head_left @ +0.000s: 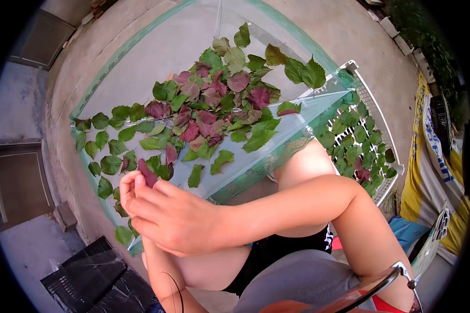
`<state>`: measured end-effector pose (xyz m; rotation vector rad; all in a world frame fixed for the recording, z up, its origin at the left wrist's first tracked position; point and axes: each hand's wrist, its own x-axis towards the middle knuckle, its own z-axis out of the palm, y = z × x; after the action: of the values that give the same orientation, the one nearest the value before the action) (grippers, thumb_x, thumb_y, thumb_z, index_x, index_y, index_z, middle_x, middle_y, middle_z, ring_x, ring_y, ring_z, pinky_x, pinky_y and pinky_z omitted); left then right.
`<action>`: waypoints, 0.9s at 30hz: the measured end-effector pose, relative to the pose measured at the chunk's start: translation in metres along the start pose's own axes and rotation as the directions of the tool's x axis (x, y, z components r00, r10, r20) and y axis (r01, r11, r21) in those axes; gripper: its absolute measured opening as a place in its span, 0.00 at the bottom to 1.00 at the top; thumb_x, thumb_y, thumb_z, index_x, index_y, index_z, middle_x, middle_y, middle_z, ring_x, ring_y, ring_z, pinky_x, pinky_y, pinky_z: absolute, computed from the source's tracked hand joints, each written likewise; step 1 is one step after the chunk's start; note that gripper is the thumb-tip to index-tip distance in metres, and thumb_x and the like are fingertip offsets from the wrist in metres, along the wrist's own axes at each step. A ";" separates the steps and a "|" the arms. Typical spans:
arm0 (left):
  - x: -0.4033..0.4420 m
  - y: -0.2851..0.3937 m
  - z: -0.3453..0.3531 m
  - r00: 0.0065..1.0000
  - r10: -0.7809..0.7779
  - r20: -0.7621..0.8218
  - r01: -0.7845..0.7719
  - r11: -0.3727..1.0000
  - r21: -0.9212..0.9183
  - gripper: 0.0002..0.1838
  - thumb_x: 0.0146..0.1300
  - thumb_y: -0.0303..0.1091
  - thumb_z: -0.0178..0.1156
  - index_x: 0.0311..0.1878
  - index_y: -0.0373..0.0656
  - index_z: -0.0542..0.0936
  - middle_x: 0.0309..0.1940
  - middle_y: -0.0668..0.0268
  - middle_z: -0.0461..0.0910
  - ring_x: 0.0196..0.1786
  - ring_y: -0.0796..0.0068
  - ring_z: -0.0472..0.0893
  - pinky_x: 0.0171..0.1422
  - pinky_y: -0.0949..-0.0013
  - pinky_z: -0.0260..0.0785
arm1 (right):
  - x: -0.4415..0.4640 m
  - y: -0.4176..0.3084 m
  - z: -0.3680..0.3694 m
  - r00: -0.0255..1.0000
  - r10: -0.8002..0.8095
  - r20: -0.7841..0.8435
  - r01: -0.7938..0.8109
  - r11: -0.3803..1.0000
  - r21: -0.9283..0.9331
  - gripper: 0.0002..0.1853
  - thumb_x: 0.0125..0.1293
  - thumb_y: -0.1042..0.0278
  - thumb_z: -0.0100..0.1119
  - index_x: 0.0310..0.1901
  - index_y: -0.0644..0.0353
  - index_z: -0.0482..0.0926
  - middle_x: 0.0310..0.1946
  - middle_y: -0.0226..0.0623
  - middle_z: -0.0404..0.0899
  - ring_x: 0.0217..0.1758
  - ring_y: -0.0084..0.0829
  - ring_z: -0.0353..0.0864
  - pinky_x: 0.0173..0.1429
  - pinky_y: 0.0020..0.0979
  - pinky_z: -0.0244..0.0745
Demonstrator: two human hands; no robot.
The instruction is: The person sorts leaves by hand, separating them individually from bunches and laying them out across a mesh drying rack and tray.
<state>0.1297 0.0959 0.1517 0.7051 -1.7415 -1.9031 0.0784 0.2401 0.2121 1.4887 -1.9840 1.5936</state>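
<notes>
A purple perilla leaf [147, 173] stands up between my two hands, above the left part of the mesh. My right hand [177, 216] reaches across from the right with its fingers curled at the leaf's lower end, and it covers much of my left hand. The fingers of my left hand [127, 187] are bent, with a fingertip against the same leaf. Beneath and beyond my hands, a pale mesh sheet [141, 57] with green lace edging carries a heap of purple and green perilla leaves [209, 117]. Single green leaves [110, 165] lie spread along its left side.
To the right, a white plastic basket [397, 156] holds many green leaves. A black crate [96, 276] stands at lower left. Yellow and white woven sacks [420, 156] hang at far right. Eyeglasses [381, 284] show at lower right, and concrete ground [73, 104] surrounds the mesh.
</notes>
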 end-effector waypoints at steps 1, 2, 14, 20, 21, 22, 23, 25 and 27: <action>0.003 -0.004 0.011 0.999 -0.002 -0.051 0.012 0.983 0.182 0.06 0.65 0.27 0.57 0.45 0.41 0.75 0.33 0.71 0.74 0.29 0.85 0.72 0.32 0.81 0.66 | -0.002 -0.004 0.001 0.999 -0.042 0.028 0.043 0.998 -0.043 0.12 0.50 0.66 0.57 0.35 0.64 0.75 0.39 0.38 0.71 0.43 0.35 0.71 0.45 0.33 0.63; 0.011 -0.015 0.011 0.996 -0.049 0.072 0.036 0.985 0.168 0.07 0.64 0.26 0.58 0.45 0.40 0.75 0.33 0.71 0.74 0.29 0.85 0.72 0.31 0.81 0.66 | -0.004 -0.005 0.004 0.995 -0.091 0.045 0.094 0.992 -0.080 0.11 0.51 0.64 0.54 0.32 0.62 0.77 0.40 0.38 0.72 0.44 0.33 0.70 0.45 0.32 0.63; 0.117 -0.032 0.139 0.837 0.263 0.480 -0.548 0.409 0.730 0.21 0.59 0.34 0.63 0.55 0.42 0.74 0.58 0.57 0.68 0.54 0.62 0.75 0.58 0.63 0.68 | -0.004 0.000 -0.020 0.985 -0.166 -0.040 0.159 0.977 -0.141 0.08 0.49 0.63 0.56 0.24 0.56 0.79 0.35 0.32 0.70 0.42 0.31 0.68 0.39 0.27 0.61; 0.106 -0.094 0.216 0.733 -0.107 0.672 -0.652 0.173 0.738 0.33 0.51 0.42 0.67 0.61 0.46 0.70 0.64 0.51 0.62 0.62 0.51 0.67 0.63 0.56 0.64 | 0.004 0.008 -0.043 0.978 -0.122 -0.172 0.093 0.981 -0.168 0.07 0.50 0.65 0.56 0.19 0.55 0.78 0.29 0.29 0.66 0.38 0.29 0.65 0.34 0.27 0.58; 0.110 -0.106 0.222 0.732 -0.091 0.675 -0.672 0.069 0.738 0.37 0.49 0.45 0.68 0.63 0.47 0.68 0.65 0.50 0.61 0.65 0.50 0.65 0.64 0.55 0.63 | 0.003 0.008 -0.045 0.980 -0.115 -0.164 0.081 0.977 -0.200 0.07 0.50 0.65 0.56 0.19 0.55 0.78 0.28 0.28 0.66 0.38 0.29 0.65 0.34 0.27 0.58; 0.114 -0.113 0.228 0.756 -0.046 0.653 -0.654 -0.004 0.756 0.42 0.45 0.48 0.70 0.66 0.51 0.66 0.67 0.49 0.57 0.67 0.47 0.61 0.66 0.52 0.62 | 0.002 0.009 -0.045 0.979 -0.114 -0.171 0.079 0.977 -0.196 0.07 0.50 0.65 0.56 0.19 0.55 0.78 0.28 0.28 0.66 0.38 0.29 0.65 0.34 0.27 0.58; 0.121 -0.117 0.231 0.754 -0.050 0.655 -0.656 -0.012 0.755 0.42 0.45 0.48 0.70 0.66 0.51 0.66 0.67 0.49 0.57 0.67 0.47 0.61 0.66 0.52 0.62 | 0.001 0.009 -0.045 0.980 -0.107 -0.168 0.074 0.979 -0.190 0.07 0.50 0.65 0.57 0.19 0.55 0.78 0.28 0.28 0.65 0.37 0.29 0.65 0.33 0.27 0.58; 0.130 -0.122 0.236 0.844 -0.173 0.508 -0.519 -0.024 0.855 0.44 0.43 0.49 0.71 0.67 0.55 0.65 0.68 0.47 0.55 0.69 0.45 0.58 0.67 0.50 0.61 | -0.001 0.010 -0.046 0.980 -0.096 -0.176 0.062 0.980 -0.187 0.07 0.50 0.66 0.57 0.19 0.55 0.79 0.28 0.28 0.65 0.37 0.28 0.65 0.33 0.27 0.58; 0.142 -0.129 0.233 0.842 -0.217 0.493 -0.498 0.035 0.866 0.41 0.43 0.48 0.72 0.63 0.57 0.68 0.66 0.50 0.58 0.66 0.46 0.61 0.65 0.51 0.64 | -0.004 0.010 -0.046 0.993 -0.078 -0.086 0.060 0.979 -0.194 0.07 0.50 0.64 0.54 0.23 0.57 0.79 0.32 0.31 0.68 0.40 0.30 0.66 0.35 0.28 0.59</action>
<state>-0.1288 0.1923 0.0299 0.2857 -3.3471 -0.2431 0.0534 0.2796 0.2215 1.3693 -1.9494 1.3753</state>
